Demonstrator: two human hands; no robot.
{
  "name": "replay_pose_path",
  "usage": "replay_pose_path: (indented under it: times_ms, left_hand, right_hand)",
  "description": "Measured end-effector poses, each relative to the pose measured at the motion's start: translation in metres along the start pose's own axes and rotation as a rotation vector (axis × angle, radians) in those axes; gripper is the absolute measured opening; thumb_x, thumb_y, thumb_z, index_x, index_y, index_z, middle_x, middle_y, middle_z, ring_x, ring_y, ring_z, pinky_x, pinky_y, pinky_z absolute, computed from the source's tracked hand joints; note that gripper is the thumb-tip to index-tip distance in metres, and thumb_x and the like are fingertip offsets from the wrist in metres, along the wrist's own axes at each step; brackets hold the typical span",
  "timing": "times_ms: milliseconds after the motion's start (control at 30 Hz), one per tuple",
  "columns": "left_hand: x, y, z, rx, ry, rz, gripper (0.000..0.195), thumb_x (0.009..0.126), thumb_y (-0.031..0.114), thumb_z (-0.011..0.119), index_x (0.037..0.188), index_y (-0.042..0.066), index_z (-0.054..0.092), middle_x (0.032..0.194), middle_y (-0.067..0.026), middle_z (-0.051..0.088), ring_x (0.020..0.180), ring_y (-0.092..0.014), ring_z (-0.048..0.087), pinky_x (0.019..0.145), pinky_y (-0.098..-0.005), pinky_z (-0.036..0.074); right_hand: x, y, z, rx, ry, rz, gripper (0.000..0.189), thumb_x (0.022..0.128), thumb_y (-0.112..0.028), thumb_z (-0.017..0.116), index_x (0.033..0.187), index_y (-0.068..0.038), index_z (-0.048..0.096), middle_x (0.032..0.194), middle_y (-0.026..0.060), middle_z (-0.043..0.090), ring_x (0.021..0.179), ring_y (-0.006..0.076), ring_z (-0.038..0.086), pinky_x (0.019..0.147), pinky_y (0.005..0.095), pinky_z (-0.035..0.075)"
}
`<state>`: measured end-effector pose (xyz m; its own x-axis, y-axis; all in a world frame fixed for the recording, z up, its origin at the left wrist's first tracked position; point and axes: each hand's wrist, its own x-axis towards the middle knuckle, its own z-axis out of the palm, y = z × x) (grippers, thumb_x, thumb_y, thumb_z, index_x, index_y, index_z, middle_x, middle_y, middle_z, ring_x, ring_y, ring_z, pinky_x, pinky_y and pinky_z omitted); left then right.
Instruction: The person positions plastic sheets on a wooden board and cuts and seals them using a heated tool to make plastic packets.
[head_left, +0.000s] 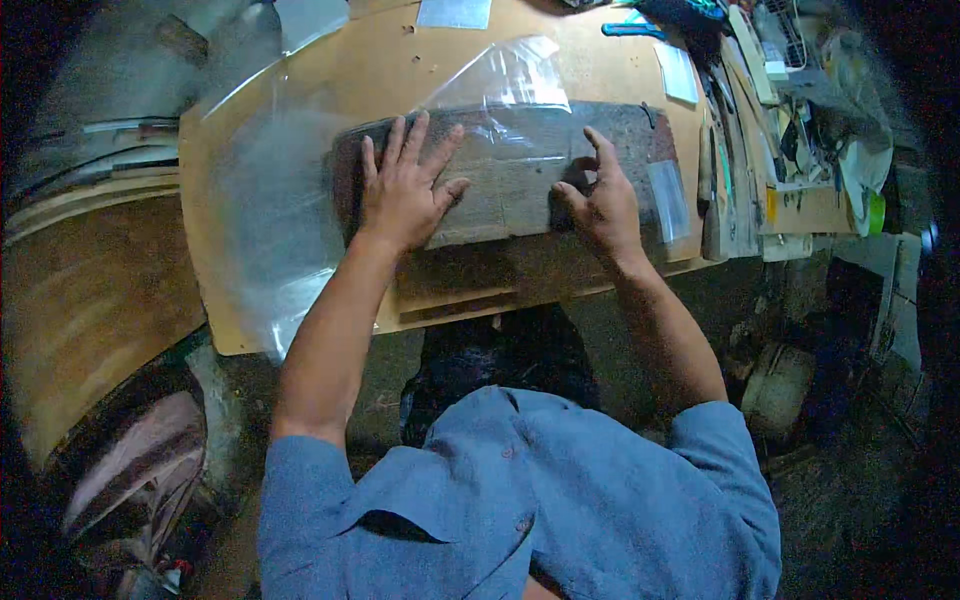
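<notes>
A dark, worn wooden board (517, 199) lies before me on a tan worktable (360, 67). My left hand (401, 191) rests on the left part of the board, palm down with fingers spread. Over the board's right half is my right hand (609, 206), its thumb and index finger apart and nothing seen between them; its other fingers are partly hidden. Clear plastic film (525, 75) laps over the board's far edge, and a hazy clear sheet (274, 180) spreads out to the left. At the board's right end lies a small flat plastic piece (669, 201).
A blue-handled cutter (634, 31) and a pale plastic packet (676, 73) lie at the far right. Long strips and tools (720, 165) line the right edge, beside a cardboard box (806, 210) of tools. Another flat packet (454, 13) is at the back.
</notes>
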<state>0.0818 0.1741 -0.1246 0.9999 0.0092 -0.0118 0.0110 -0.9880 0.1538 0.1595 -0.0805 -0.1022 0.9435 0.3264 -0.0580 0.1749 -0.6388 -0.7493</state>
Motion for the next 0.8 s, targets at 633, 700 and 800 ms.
replay_pose_path:
  times_ms: [633, 700, 800]
  left_hand:
    - [-0.021, 0.004, -0.002, 0.089, -0.055, -0.050, 0.072, 0.088, 0.062, 0.044, 0.149, 0.035, 0.019, 0.158, -0.0105, 0.010, 0.144, -0.035, 0.011, 0.110, -0.0642, 0.005]
    - [-0.023, 0.004, -0.003, 0.073, -0.031, -0.056, 0.075, 0.086, 0.064, 0.045, 0.150, 0.035, 0.018, 0.158, -0.0108, 0.009, 0.144, -0.035, 0.010, 0.110, -0.0633, 0.006]
    - [-0.024, 0.004, -0.003, 0.082, -0.045, -0.077, 0.077, 0.086, 0.066, 0.045, 0.150, 0.034, 0.016, 0.158, -0.0113, 0.008, 0.144, -0.035, 0.010, 0.111, -0.0626, 0.005]
  right_hand:
    - [-0.011, 0.001, -0.017, -0.074, 0.015, 0.026, 0.079, 0.069, -0.010, 0.078, 0.137, -0.011, 0.038, 0.112, 0.0195, 0.057, 0.103, 0.0365, 0.057, 0.089, 0.0419, 0.048]
    - [-0.012, 0.008, -0.019, -0.102, 0.019, -0.001, 0.078, 0.069, -0.010, 0.078, 0.137, -0.011, 0.038, 0.114, 0.0196, 0.057, 0.104, 0.0367, 0.057, 0.090, 0.0418, 0.047]
    - [-0.016, 0.021, -0.022, -0.134, 0.051, -0.034, 0.076, 0.070, -0.010, 0.078, 0.137, -0.011, 0.041, 0.113, 0.0179, 0.057, 0.100, 0.0326, 0.058, 0.086, 0.0393, 0.048]
